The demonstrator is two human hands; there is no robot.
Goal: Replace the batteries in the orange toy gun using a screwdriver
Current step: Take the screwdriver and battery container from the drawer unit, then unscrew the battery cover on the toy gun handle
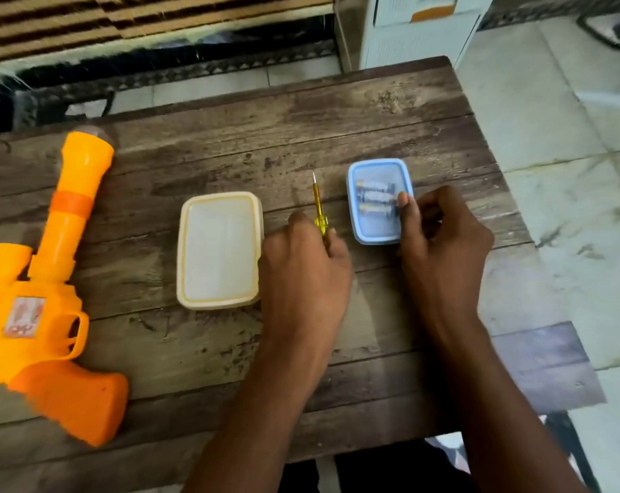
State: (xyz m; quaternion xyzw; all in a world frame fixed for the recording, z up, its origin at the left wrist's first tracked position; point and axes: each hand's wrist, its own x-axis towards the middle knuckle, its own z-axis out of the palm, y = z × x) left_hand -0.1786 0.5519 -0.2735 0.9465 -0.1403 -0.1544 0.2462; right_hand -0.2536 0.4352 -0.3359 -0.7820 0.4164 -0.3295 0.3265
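Hands work apart: left hand (303, 265) grips the thin yellow screwdriver (319, 211) for screws; right hand (440, 236) holds the small blue plastic box (379, 201) steady, near the tabletop's (301, 137) right edge.

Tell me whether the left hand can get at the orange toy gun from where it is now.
Probably yes, though not right away: the left hand grips the yellow screwdriver, and the cream lidded box lies between it and the orange toy gun. Reaching over the low box looks feasible.
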